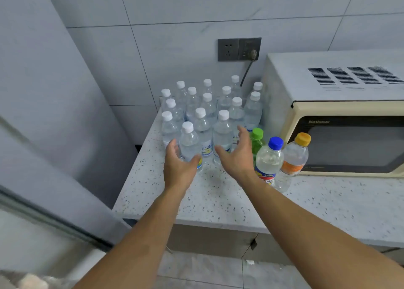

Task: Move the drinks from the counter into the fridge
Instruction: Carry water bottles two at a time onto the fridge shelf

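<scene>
A cluster of clear plastic water bottles with white caps [209, 105] is seen standing upright on the speckled white stone counter [218, 199], packed close together toward the tiled back wall [196, 37]. The front-most white-capped clear bottle [189, 143] is being cupped by the left hand [178, 165]: the fingers [172, 146] are curled against its left side and the thumb is laid across its lower front, though a full clench cannot be confirmed. The right hand [237, 155] is held spread and released, palm turned leftward, just beside a second front-row white-capped clear bottle [222, 135]; whether it is touched cannot be told.

To the right of that hand, three more drinks are lined up upright on the counter: a green bottle with a green cap [257, 142], a clear bottle with a blue cap and a colourful label [270, 159], and a clear bottle with an orange cap and orange label [295, 157]. A cream-coloured microwave oven with a dark door [341, 135] is set just behind them. A grey wall socket with a plugged-in cord [239, 49] is mounted above the bottles. A tall pale grey panel [50, 124] is seen to the left of the counter.
</scene>
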The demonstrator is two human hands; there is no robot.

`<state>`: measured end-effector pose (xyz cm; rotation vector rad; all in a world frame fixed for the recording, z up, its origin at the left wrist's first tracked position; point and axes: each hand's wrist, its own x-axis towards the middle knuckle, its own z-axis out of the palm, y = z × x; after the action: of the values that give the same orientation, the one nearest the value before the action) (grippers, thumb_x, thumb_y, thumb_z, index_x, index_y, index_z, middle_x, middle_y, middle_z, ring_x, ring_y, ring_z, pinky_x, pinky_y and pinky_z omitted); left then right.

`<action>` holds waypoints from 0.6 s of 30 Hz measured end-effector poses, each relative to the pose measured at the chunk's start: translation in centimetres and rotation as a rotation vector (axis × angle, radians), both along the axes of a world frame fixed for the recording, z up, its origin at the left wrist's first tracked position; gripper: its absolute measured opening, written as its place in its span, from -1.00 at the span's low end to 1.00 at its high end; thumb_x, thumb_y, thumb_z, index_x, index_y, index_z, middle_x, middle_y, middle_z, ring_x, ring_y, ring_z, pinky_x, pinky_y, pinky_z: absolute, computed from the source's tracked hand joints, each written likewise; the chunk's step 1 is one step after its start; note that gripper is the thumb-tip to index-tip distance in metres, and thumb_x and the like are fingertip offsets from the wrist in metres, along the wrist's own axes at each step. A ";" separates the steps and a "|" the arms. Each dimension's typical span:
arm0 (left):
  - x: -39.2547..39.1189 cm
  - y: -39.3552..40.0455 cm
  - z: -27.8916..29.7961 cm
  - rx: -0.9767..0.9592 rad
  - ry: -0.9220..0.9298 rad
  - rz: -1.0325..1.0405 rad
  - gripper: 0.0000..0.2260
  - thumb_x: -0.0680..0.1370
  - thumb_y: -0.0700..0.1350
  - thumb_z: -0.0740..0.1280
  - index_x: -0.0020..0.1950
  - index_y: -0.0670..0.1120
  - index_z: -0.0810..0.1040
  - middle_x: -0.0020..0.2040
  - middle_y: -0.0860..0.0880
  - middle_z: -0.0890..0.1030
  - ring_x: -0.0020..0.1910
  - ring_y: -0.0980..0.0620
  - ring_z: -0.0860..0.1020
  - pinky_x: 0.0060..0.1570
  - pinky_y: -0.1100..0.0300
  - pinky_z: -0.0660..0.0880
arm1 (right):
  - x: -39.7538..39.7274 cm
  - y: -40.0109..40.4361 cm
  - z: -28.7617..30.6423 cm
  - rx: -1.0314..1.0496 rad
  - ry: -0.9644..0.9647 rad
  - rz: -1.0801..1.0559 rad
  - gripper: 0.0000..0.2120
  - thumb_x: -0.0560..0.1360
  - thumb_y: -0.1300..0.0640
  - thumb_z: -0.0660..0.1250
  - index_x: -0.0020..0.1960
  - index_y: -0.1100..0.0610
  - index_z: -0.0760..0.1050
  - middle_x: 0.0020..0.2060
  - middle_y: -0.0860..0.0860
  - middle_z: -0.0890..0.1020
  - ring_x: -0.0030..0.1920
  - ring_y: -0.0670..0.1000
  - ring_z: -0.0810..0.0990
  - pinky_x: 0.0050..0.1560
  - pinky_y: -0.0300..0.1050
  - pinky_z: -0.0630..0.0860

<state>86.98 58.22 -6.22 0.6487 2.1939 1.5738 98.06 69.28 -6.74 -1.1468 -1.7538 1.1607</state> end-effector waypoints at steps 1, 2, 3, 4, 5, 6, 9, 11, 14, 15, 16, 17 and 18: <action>-0.1 0.6 0.0 -0.024 0.040 0.003 -0.34 0.44 0.01 0.53 0.43 0.19 0.27 0.19 0.25 0.41 0.07 0.25 0.45 -0.07 0.31 0.39 | -0.5 1.0 0.1 -0.005 0.014 0.004 -0.14 0.41 0.00 0.53 0.55 -0.02 0.12 0.48 0.00 0.29 0.42 0.00 0.35 0.37 -0.12 0.33; -0.1 1.2 -0.1 -0.053 0.093 0.006 -0.33 0.43 0.01 0.54 0.43 0.17 0.27 0.23 0.21 0.40 0.10 0.21 0.43 -0.09 0.31 0.36 | -1.0 1.9 0.1 -0.018 0.036 0.008 -0.12 0.39 -0.02 0.55 0.55 -0.04 0.12 0.49 -0.02 0.28 0.43 -0.01 0.34 0.40 -0.09 0.33; -0.1 1.7 -0.3 -0.083 0.149 0.008 -0.31 0.42 0.01 0.54 0.45 0.15 0.26 0.29 0.14 0.38 0.13 0.17 0.42 -0.06 0.28 0.35 | -1.4 2.8 0.1 -0.035 0.061 0.012 -0.11 0.38 -0.04 0.56 0.55 -0.07 0.12 0.49 -0.04 0.29 0.44 -0.02 0.33 0.42 -0.05 0.33; -0.1 2.2 -0.6 -0.105 0.195 0.013 -0.28 0.42 0.01 0.55 0.47 0.12 0.25 0.35 0.07 0.36 0.17 0.12 0.43 -0.03 0.22 0.36 | -1.9 3.7 0.0 -0.056 0.084 0.014 -0.11 0.37 -0.04 0.57 0.54 -0.09 0.14 0.48 -0.06 0.30 0.43 -0.04 0.33 0.41 -0.06 0.33; -0.1 2.7 -0.8 -0.119 0.226 0.023 -0.26 0.41 0.00 0.55 0.49 0.10 0.23 0.39 0.01 0.34 0.21 0.06 0.45 -0.01 0.19 0.36 | -2.4 4.4 -0.2 -0.081 0.099 0.020 -0.12 0.36 -0.02 0.57 0.53 -0.11 0.16 0.47 -0.07 0.32 0.40 -0.07 0.33 0.37 -0.10 0.34; -0.2 3.2 -1.0 -0.128 0.245 0.035 -0.24 0.41 -0.01 0.56 0.49 0.09 0.22 0.41 -0.03 0.34 0.23 0.01 0.46 -0.01 0.17 0.36 | -2.9 5.0 -0.4 -0.105 0.104 0.032 -0.14 0.36 -0.01 0.58 0.52 -0.13 0.18 0.45 -0.08 0.34 0.37 -0.11 0.35 0.32 -0.15 0.35; -0.8 4.3 -1.4 -0.166 0.250 0.041 -0.22 0.39 -0.01 0.57 0.48 0.10 0.20 0.37 -0.06 0.37 0.22 -0.04 0.46 -0.02 0.15 0.36 | -4.3 5.7 -1.2 -0.128 0.086 0.065 -0.20 0.35 0.05 0.56 0.46 -0.16 0.24 0.40 -0.07 0.39 0.26 -0.14 0.40 0.22 -0.20 0.36; -1.3 5.0 -1.5 -0.189 0.224 0.027 -0.23 0.38 0.00 0.58 0.44 0.11 0.20 0.33 -0.04 0.41 0.13 0.00 0.44 -0.10 0.22 0.35 | -4.7 6.0 -1.6 -0.114 0.072 0.063 -0.21 0.33 0.09 0.56 0.44 -0.16 0.26 0.37 -0.06 0.40 0.18 -0.15 0.38 0.16 -0.24 0.34; -1.3 5.8 -1.9 -0.207 0.191 0.010 -0.30 0.36 0.09 0.56 0.33 0.16 0.21 0.22 0.11 0.45 0.07 0.04 0.45 -0.24 0.26 0.31 | -4.7 6.0 -2.4 -0.085 0.021 0.069 -0.21 0.33 0.14 0.58 0.44 -0.08 0.27 0.32 -0.01 0.41 0.15 -0.11 0.39 0.14 -0.21 0.36; -1.1 5.9 -2.1 -0.208 0.194 0.010 -0.33 0.35 0.13 0.55 0.31 0.17 0.23 0.17 0.16 0.45 0.05 0.05 0.47 -0.26 0.28 0.32 | -4.6 5.8 -2.6 -0.070 -0.015 0.065 -0.24 0.33 0.11 0.57 0.42 -0.05 0.27 0.30 0.00 0.41 0.14 -0.09 0.41 0.12 -0.20 0.36; -0.9 5.8 -2.3 -0.206 0.204 0.016 -0.35 0.35 0.16 0.55 0.30 0.17 0.26 0.12 0.20 0.46 0.02 0.08 0.47 -0.26 0.32 0.32 | -4.5 5.5 -2.8 -0.049 -0.042 0.060 -0.27 0.34 0.09 0.57 0.39 -0.02 0.29 0.28 0.00 0.42 0.13 -0.06 0.43 0.09 -0.20 0.35; -0.6 5.6 -2.5 -0.203 0.219 0.028 -0.37 0.34 0.17 0.54 0.29 0.17 0.30 0.08 0.21 0.48 -0.01 0.09 0.48 -0.27 0.35 0.31 | -4.3 5.2 -3.1 -0.025 -0.051 0.057 -0.31 0.35 0.07 0.56 0.36 -0.01 0.29 0.26 0.00 0.44 0.13 -0.04 0.47 0.07 -0.20 0.35; -0.3 5.4 -2.7 -0.197 0.236 0.039 -0.39 0.34 0.16 0.54 0.29 0.15 0.34 0.05 0.21 0.49 -0.03 0.10 0.49 -0.26 0.36 0.32 | -4.1 4.9 -3.4 -0.008 -0.043 0.057 -0.34 0.35 0.06 0.56 0.34 -0.01 0.30 0.24 -0.01 0.46 0.14 -0.02 0.49 0.07 -0.20 0.36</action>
<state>86.66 63.61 -8.92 0.7675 2.5086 1.3331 93.97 74.19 -10.12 -1.1409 -1.8265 1.1852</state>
